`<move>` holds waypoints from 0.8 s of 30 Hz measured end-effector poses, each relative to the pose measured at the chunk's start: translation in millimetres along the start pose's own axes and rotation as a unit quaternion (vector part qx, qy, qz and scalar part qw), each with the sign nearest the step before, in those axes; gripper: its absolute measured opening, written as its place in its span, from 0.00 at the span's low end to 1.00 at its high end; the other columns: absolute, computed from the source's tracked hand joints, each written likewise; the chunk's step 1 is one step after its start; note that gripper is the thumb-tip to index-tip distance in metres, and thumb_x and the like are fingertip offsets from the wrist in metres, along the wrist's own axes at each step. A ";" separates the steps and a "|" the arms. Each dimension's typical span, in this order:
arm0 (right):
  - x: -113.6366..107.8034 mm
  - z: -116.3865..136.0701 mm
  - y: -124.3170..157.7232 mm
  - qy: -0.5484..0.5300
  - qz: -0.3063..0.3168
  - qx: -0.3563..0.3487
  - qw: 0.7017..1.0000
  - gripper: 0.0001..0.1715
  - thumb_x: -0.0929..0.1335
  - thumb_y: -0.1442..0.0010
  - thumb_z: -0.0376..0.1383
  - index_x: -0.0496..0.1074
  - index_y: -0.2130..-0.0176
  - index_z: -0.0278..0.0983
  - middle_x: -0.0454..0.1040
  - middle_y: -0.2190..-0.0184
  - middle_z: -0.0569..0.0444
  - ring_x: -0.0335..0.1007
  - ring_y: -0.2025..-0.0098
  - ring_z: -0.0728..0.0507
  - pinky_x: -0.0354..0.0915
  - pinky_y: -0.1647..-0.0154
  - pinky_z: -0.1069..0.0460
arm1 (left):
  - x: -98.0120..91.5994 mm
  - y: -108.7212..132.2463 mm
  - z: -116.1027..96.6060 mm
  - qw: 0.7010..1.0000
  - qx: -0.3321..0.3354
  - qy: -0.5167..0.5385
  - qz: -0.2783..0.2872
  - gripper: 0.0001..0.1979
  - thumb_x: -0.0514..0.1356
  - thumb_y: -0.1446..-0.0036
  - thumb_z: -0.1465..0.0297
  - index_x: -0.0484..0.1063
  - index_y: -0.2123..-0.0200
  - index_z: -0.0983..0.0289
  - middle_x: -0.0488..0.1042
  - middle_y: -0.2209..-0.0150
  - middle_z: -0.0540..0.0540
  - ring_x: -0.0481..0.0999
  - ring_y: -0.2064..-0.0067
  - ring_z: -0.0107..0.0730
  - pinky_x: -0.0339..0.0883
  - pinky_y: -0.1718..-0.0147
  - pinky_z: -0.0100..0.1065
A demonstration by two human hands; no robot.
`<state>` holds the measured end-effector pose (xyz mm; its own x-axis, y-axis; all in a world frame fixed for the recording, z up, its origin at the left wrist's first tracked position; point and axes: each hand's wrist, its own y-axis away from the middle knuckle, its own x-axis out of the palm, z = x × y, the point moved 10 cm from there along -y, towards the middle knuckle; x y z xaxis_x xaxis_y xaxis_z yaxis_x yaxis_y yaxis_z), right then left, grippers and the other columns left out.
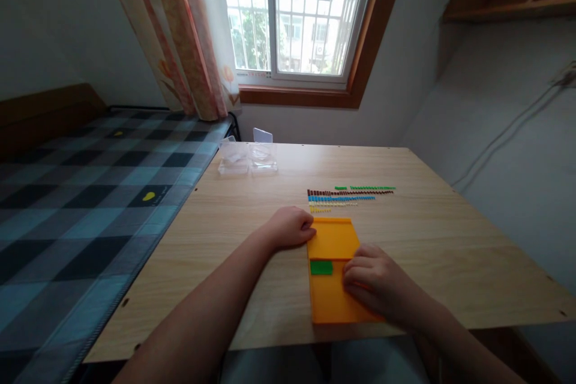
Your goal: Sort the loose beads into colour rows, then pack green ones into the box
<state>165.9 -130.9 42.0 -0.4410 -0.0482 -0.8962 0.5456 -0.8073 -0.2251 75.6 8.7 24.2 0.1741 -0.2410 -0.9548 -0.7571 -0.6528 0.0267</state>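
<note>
An orange two-part tray [328, 301] lies near the table's front edge, with a raised line across its middle. Just below that line, at the left side, sits a flat green rectangular piece [321, 267]. My left hand [291, 228] is closed at the tray's upper left edge, thumb against the rim. Over the right side of the tray my right hand [369, 279] is curled, fingertips together and low over the surface; whatever they may hold is hidden. Beyond the tray, rows of tiny brown, blue [330, 198], cream, yellow and green [371, 188] pieces lie lined up.
Clear plastic boxes [252, 159] with raised lids stand at the far left of the wooden table [427, 240]. A bed with a checked cover [148, 159] adjoins the table's left side. Behind are a curtain [193, 42] and a barred window.
</note>
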 end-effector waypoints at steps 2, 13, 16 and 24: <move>2.5 -0.4 -0.8 0.019 -0.005 0.000 1.000 0.11 0.67 0.33 0.31 0.75 0.68 0.39 0.78 0.69 0.54 0.68 0.62 0.44 0.61 0.55 0.47 | 0.0 0.2 -0.1 1.000 -0.001 0.002 0.003 0.12 0.59 0.44 0.63 0.69 0.77 0.61 0.75 0.74 0.52 0.69 0.71 0.34 0.50 0.73 0.34; -3.3 -2.0 8.0 0.067 -0.039 0.018 0.997 0.11 0.67 0.32 0.35 0.79 0.63 0.41 0.77 0.67 0.52 0.66 0.61 0.43 0.57 0.55 0.46 | 0.4 0.1 0.6 1.000 -0.001 0.009 0.003 0.11 0.59 0.44 0.63 0.70 0.76 0.61 0.75 0.73 0.53 0.68 0.71 0.35 0.52 0.72 0.34; -3.3 -4.0 7.3 0.071 -0.036 0.021 0.997 0.12 0.66 0.31 0.35 0.80 0.62 0.42 0.76 0.68 0.52 0.65 0.62 0.43 0.57 0.56 0.46 | 0.3 -0.2 -0.2 1.000 0.003 0.008 0.000 0.11 0.59 0.44 0.64 0.69 0.77 0.61 0.74 0.74 0.53 0.69 0.71 0.34 0.51 0.73 0.34; -2.3 -11.3 -2.7 0.087 -0.044 0.006 0.995 0.12 0.66 0.31 0.36 0.81 0.58 0.44 0.74 0.70 0.52 0.65 0.63 0.43 0.57 0.58 0.47 | 1.2 0.4 0.4 1.000 0.003 0.000 0.001 0.11 0.58 0.44 0.63 0.71 0.76 0.61 0.77 0.72 0.53 0.70 0.70 0.35 0.52 0.73 0.34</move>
<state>173.5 -122.0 40.3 -0.3568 0.1249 -0.9258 0.5008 -0.8110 -0.3024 75.2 8.4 23.0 0.1720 -0.2421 -0.9549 -0.7610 -0.6482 0.0272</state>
